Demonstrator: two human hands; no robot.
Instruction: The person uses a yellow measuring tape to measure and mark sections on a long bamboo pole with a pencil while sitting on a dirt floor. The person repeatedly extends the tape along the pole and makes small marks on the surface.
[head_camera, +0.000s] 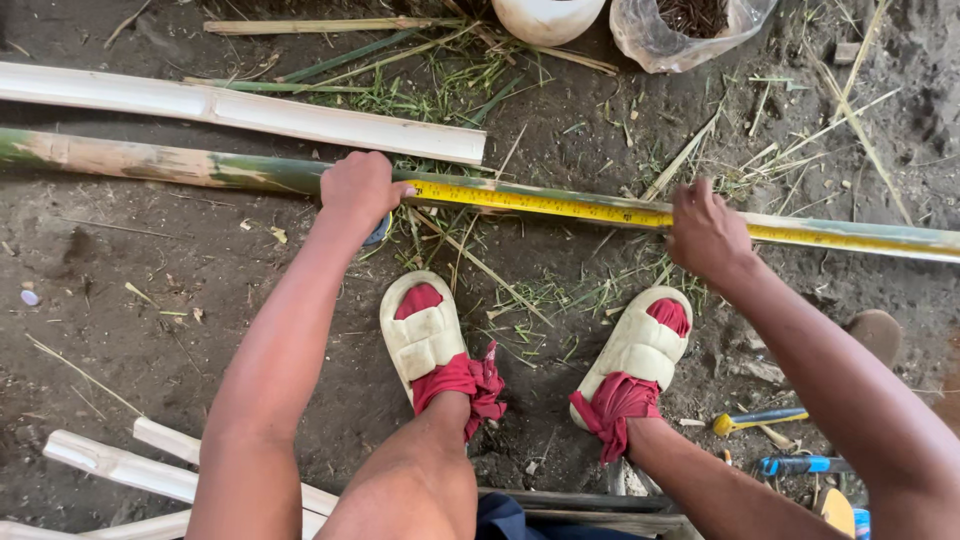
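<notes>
Nearest, split pale bamboo strips (120, 465) lie by the feet, already cut. Further out, left hand (358, 190) clamps the tape case, right hand (706, 232) pinches yellow tape measure (560, 204) flat along green bamboo pole (180, 168) on dirt; measuring underway, no mark or cut seen yet.

Both bare arms reach forward and down, well apart. The left hand (358, 190) is closed, knuckles up, fingers curled under. The right hand (706, 232) presses down, fingers bent, wrist slightly flexed.
</notes>
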